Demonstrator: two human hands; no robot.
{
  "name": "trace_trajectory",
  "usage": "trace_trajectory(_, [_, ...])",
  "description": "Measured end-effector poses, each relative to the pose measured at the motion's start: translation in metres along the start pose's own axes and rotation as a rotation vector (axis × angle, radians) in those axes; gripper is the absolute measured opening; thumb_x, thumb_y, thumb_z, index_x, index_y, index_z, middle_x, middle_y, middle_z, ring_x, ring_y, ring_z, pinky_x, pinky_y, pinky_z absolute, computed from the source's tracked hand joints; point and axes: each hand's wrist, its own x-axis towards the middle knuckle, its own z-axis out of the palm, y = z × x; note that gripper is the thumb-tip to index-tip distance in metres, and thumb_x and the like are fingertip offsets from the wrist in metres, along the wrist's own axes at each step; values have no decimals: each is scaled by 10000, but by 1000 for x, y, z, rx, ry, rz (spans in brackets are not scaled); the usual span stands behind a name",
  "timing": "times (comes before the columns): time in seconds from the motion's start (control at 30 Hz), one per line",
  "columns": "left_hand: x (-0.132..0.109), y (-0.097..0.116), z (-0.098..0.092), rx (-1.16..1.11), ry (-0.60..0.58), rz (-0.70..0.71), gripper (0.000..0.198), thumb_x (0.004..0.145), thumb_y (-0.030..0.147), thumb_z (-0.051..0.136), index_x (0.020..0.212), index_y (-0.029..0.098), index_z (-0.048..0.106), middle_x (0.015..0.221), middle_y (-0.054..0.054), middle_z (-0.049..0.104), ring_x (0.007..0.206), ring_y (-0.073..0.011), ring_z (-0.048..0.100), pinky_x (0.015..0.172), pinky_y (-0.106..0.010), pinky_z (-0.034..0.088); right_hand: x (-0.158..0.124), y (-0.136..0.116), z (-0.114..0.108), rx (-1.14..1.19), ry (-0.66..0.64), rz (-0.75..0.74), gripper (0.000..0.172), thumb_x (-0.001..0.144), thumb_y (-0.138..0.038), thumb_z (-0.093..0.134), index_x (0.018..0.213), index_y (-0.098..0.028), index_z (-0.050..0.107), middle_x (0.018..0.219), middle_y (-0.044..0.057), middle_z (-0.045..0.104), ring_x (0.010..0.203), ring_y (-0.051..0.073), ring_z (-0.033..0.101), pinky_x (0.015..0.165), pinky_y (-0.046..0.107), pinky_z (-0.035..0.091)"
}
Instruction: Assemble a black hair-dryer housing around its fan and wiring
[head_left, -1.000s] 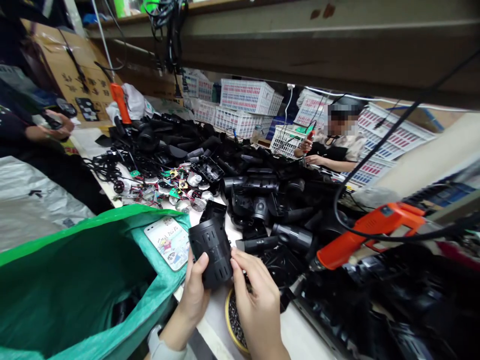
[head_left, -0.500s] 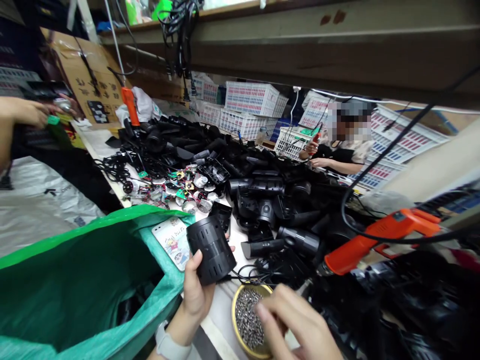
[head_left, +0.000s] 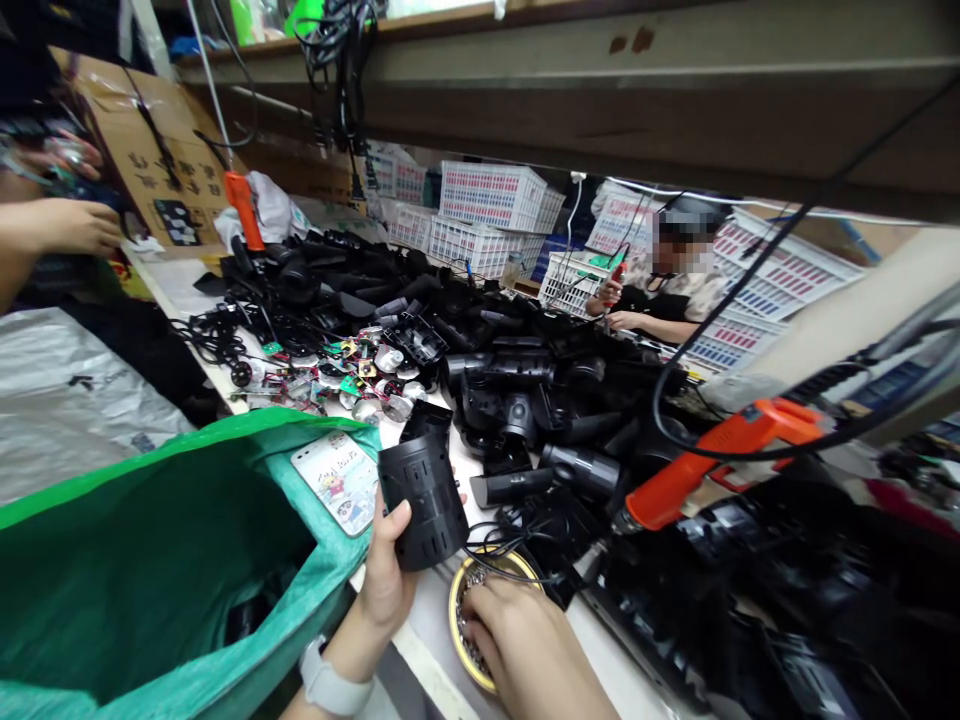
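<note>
My left hand (head_left: 390, 575) is wrapped round a slotted black plastic cylindrical housing (head_left: 421, 505) and holds it up, tilted. A black cable (head_left: 517, 575) runs from near its base across the yellow-rimmed bowl (head_left: 454, 610). Inside that bowl lie small metal screws (head_left: 471, 578). My right hand (head_left: 517, 625) reaches down into the bowl with curled fingers; the fingertips are hidden among the screws, so what they pinch cannot be seen. Right of the bowl, an orange electric screwdriver (head_left: 694, 470) hangs at a slant, its bit pointing down and left.
Black plastic parts (head_left: 517, 400) are heaped across the table, beside small circuit boards with wires (head_left: 367, 370). A green bag (head_left: 150, 550) stands open at left, with a phone (head_left: 337, 485) by its edge. Two co-workers are nearby: one's hand (head_left: 79, 228) at left, another person (head_left: 660, 290) across the table.
My right hand has lowered from above the bowl into the screws. My left hand still holds the housing, turned slightly more upright. The view has shifted a little to the right.
</note>
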Motion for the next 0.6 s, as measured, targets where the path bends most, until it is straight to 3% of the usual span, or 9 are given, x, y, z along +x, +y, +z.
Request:
trace_trajectory(0.13, [-1, 1, 1, 32, -16, 13, 856, 749, 500, 812, 1488, 203, 499, 1283, -131, 736, 1203, -406, 683, 997, -510, 575, -8, 14, 8, 88, 108, 13, 186, 955, -90, 543, 928, -212, 680, 982, 35, 760, 939, 208, 704, 807, 276, 472])
trace_trajectory(0.3, [0, 1, 1, 28, -30, 8, 851, 787, 490, 789, 1520, 213, 454, 1301, -131, 730, 1214, -398, 679, 1012, -526, 564, -25, 26, 3, 212, 265, -150, 197, 992, -115, 441, 936, -244, 579, 943, 10, 709, 882, 186, 669, 736, 258, 468])
trace_trajectory(0.6, [2, 0, -1, 71, -7, 48, 802, 801, 488, 768, 1493, 188, 498, 1261, -120, 751, 1247, -373, 665, 1057, -490, 537, -42, 31, -25, 453, 287, -210, 217, 1064, -274, 329, 897, -259, 467, 846, -4, 632, 771, 147, 607, 593, 215, 413])
